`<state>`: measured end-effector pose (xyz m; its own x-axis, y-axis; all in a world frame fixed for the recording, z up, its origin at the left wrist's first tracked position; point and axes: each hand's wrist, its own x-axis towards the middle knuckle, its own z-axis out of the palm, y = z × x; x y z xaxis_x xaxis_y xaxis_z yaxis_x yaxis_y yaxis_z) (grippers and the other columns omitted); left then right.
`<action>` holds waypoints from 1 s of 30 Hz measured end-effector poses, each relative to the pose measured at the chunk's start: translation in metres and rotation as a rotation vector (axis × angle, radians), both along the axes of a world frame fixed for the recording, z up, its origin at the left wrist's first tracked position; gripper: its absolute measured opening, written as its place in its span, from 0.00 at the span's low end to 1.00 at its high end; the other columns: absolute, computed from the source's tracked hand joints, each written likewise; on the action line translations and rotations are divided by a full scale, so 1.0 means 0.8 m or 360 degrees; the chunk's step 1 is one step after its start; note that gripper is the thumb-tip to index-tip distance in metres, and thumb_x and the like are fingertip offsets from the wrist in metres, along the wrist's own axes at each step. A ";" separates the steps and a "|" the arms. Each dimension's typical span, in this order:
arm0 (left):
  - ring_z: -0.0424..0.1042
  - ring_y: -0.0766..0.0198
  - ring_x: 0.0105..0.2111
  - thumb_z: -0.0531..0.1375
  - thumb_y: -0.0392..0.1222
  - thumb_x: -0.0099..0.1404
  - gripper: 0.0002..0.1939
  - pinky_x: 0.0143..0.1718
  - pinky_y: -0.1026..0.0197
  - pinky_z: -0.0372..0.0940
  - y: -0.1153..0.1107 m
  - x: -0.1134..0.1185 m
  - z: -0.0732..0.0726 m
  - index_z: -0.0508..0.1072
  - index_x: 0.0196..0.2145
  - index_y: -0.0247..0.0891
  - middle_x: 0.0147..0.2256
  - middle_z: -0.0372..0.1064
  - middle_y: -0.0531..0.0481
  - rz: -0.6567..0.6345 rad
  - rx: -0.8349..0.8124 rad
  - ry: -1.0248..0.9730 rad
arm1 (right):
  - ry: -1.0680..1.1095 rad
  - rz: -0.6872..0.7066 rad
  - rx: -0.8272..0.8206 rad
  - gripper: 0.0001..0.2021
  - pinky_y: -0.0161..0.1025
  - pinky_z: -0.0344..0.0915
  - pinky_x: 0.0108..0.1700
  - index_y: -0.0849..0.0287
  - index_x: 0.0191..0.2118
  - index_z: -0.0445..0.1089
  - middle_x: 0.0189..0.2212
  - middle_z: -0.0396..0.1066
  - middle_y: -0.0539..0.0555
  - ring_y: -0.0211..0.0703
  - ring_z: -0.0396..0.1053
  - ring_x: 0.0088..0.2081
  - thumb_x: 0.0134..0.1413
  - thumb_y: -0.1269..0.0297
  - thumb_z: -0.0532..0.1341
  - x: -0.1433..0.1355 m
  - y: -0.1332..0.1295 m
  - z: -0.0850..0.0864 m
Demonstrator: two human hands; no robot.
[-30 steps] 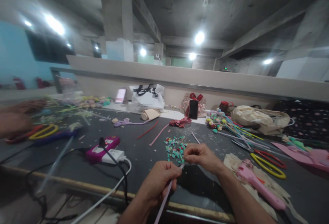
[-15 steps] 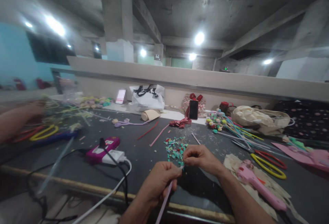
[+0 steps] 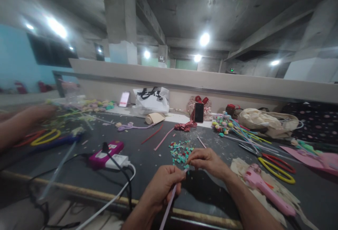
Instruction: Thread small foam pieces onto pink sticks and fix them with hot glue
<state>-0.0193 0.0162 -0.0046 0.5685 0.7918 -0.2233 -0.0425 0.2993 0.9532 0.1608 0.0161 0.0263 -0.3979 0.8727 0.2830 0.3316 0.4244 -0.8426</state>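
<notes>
My left hand is closed around a thin pale-pink strip. The strip's lower end hangs past the table edge toward me, and its tip pokes out between thumb and forefinger. Just beyond that tip, my right hand is pinched, with fingertips close to the strip's end. Whatever lies between those fingertips is too small to make out. Under and behind both hands is a scatter of tiny teal, red and yellow pieces on the dark table.
To the right lie a pink glue gun on crumpled cloth and red-and-yellow-handled scissors. A purple power strip with cables sits left. A phone leans at the back. Another person's arm reaches in at far left.
My right hand has shifted very slightly left, its fingertips still by the strip's tip. My left hand has barely moved. The other person's arm has moved right.
</notes>
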 end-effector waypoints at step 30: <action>0.46 0.80 0.05 0.59 0.42 0.44 0.10 0.07 0.73 0.34 -0.003 -0.004 0.014 0.64 0.17 0.33 0.07 0.57 0.59 -0.0255 -0.0406 -0.0358 | 0.0083 0.0154 -0.0140 0.12 0.32 0.58 0.30 0.58 0.34 0.69 0.30 0.65 0.50 0.35 0.61 0.28 0.37 0.66 0.63 -0.011 -0.010 -0.001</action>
